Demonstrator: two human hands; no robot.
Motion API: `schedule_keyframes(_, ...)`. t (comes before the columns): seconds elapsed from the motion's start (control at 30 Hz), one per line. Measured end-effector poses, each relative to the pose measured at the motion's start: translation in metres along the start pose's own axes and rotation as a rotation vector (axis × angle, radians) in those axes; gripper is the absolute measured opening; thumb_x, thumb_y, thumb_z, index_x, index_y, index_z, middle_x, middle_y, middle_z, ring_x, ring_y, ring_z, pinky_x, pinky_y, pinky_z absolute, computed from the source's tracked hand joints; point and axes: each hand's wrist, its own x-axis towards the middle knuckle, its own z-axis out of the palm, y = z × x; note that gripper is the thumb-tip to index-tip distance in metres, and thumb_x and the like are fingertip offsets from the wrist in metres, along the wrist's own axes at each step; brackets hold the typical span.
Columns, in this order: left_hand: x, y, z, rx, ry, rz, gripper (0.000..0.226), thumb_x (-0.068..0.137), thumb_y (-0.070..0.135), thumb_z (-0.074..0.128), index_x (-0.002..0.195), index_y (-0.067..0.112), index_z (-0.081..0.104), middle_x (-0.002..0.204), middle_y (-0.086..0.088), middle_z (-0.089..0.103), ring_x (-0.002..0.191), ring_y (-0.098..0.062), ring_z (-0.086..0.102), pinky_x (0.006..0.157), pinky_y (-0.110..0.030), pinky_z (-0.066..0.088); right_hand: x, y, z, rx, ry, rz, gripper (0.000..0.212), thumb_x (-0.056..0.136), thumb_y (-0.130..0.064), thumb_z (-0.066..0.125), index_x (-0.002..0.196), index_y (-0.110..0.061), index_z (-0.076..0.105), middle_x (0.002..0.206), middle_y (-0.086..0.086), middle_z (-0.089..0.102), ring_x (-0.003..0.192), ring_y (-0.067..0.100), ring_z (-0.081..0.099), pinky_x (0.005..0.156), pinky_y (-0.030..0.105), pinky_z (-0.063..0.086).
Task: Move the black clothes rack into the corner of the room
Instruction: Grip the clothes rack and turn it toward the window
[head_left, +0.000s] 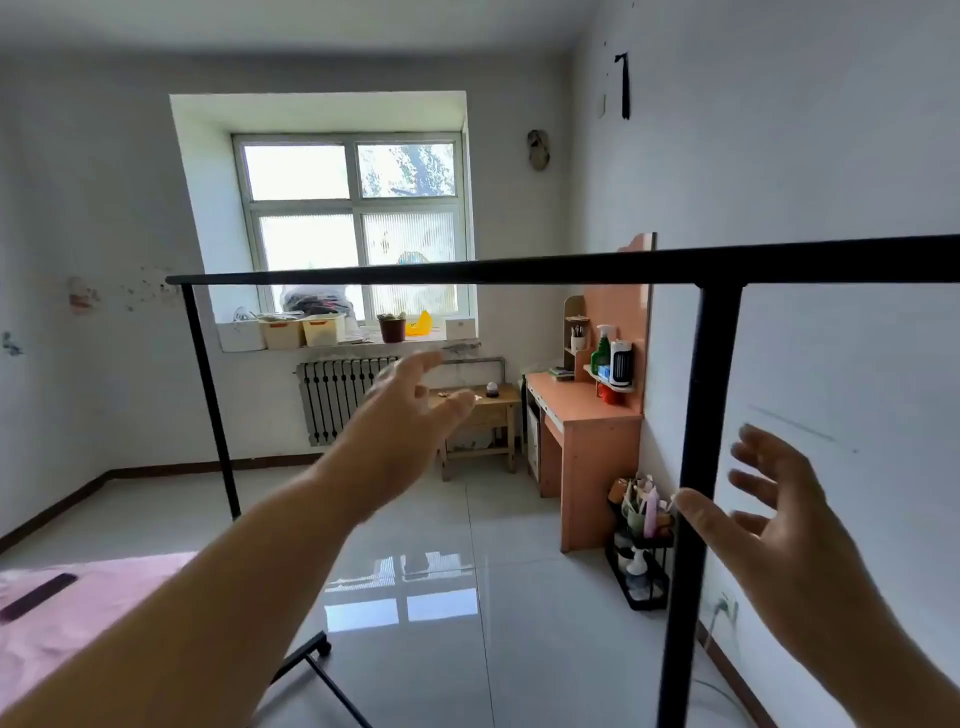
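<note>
The black clothes rack (519, 271) stands right in front of me, bare of clothes. Its top bar runs across the view at mid height, one post is at the left and a thicker post is at the right. A wheeled foot shows low down on the floor. My left hand (410, 410) reaches forward below the top bar, fingers spread, holding nothing. My right hand (774, 514) is open just right of the right post, thumb close to the post but not gripping it.
An orange desk (587, 415) with shelves stands against the right wall, with a small black trolley (641, 551) in front of it. A wooden stool (483, 415) and a radiator (337, 395) are under the window. A pink bed (78, 613) lies at lower left. The tiled floor (467, 571) spreads between.
</note>
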Motion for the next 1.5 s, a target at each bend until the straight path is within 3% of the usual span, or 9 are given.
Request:
schedule_keyframes(0.17,0.024,0.012,0.007,0.182,0.082,0.065,0.075,0.091,0.045,0.056,0.153,0.027,0.018,0.161,0.002,0.018,0.147,-0.019,0.022,0.115,-0.039,0.021,0.011,0.019,0.02,0.045,-0.046,0.015,0.075,0.081,-0.035,0.068,0.142,-0.024,0.026,0.142,0.002,0.044,0.125,0.016,0.047,0.097,0.032,0.042)
schedule_keyframes(0.37,0.034,0.029,0.035,0.244,0.099,0.104,0.083,0.093,0.038,0.056,0.154,0.031,0.001,0.164,0.005,-0.007,0.151,-0.018,-0.005,0.113,-0.033,0.004,0.016,0.037,0.04,-0.005,0.01,0.019,0.044,0.087,-0.031,0.062,0.125,-0.016,0.045,0.108,0.004,0.066,0.096,0.019,0.063,0.06,0.003,0.041)
schedule_keyframes(0.43,0.036,0.036,0.043,0.25,0.112,0.133,0.085,0.092,0.036,0.058,0.154,0.033,-0.001,0.164,0.003,-0.01,0.151,-0.022,-0.005,0.112,-0.033,0.005,0.017,0.04,0.044,0.048,-0.006,0.025,0.033,0.089,-0.031,0.06,0.116,-0.017,0.05,0.102,0.004,0.066,0.085,0.018,0.063,0.055,0.006,0.047)
schedule_keyframes(0.53,0.039,0.044,0.049,0.233,0.146,0.168,0.088,0.092,0.032,0.059,0.153,0.035,-0.005,0.164,0.001,-0.012,0.151,-0.024,-0.005,0.107,-0.03,0.004,0.018,0.042,0.049,0.174,-0.086,0.04,0.015,0.09,-0.033,0.056,0.099,-0.022,0.053,0.083,0.01,0.067,0.09,0.029,0.066,0.089,0.043,0.053)
schedule_keyframes(0.57,0.04,0.047,0.05,0.23,0.157,0.164,0.088,0.093,0.031,0.059,0.153,0.035,-0.005,0.164,0.0,-0.013,0.151,-0.025,-0.006,0.108,-0.031,0.005,0.018,0.043,0.049,0.216,-0.099,0.027,0.015,0.09,-0.034,0.055,0.098,-0.021,0.053,0.081,0.007,0.068,0.092,0.027,0.067,0.091,0.04,0.052)
schedule_keyframes(0.7,0.051,0.052,0.048,0.274,0.181,0.101,0.087,0.093,0.032,0.057,0.153,0.035,-0.006,0.164,-0.004,-0.012,0.151,-0.029,-0.005,0.118,-0.042,0.011,0.02,0.043,0.041,0.364,-0.182,0.009,0.035,0.08,-0.044,0.053,0.093,-0.011,0.057,0.074,0.008,0.064,0.063,0.009,0.065,0.058,0.01,0.05)
schedule_keyframes(1.17,0.084,0.048,0.033,0.372,0.052,0.032,0.089,0.092,0.028,0.058,0.154,0.031,-0.007,0.164,-0.011,0.005,0.151,-0.029,0.007,0.12,-0.047,0.017,0.025,0.056,0.05,0.289,-0.133,-0.086,0.033,0.083,-0.047,0.051,0.081,-0.014,0.05,0.059,0.003,0.053,0.048,0.003,0.05,0.051,0.013,0.046)
schedule_keyframes(1.37,0.091,0.057,0.034,0.334,-0.035,0.019,0.091,0.093,0.022,0.059,0.154,0.025,-0.008,0.158,-0.025,0.022,0.137,-0.043,0.039,0.112,-0.051,0.035,0.027,0.059,0.049,0.294,-0.1,-0.049,0.023,0.088,-0.038,0.052,0.083,-0.016,0.05,0.058,0.002,0.051,0.044,0.001,0.046,0.047,0.009,0.043)
schedule_keyframes(1.5,0.092,0.058,0.038,0.311,-0.069,0.035,0.095,0.093,0.02,0.06,0.153,0.024,-0.013,0.16,-0.026,0.012,0.133,-0.044,0.044,0.11,-0.046,0.038,0.023,0.057,0.046,0.267,-0.062,-0.014,0.034,0.081,-0.048,0.049,0.088,-0.016,0.052,0.06,0.008,0.052,0.045,0.007,0.047,0.045,0.013,0.045)
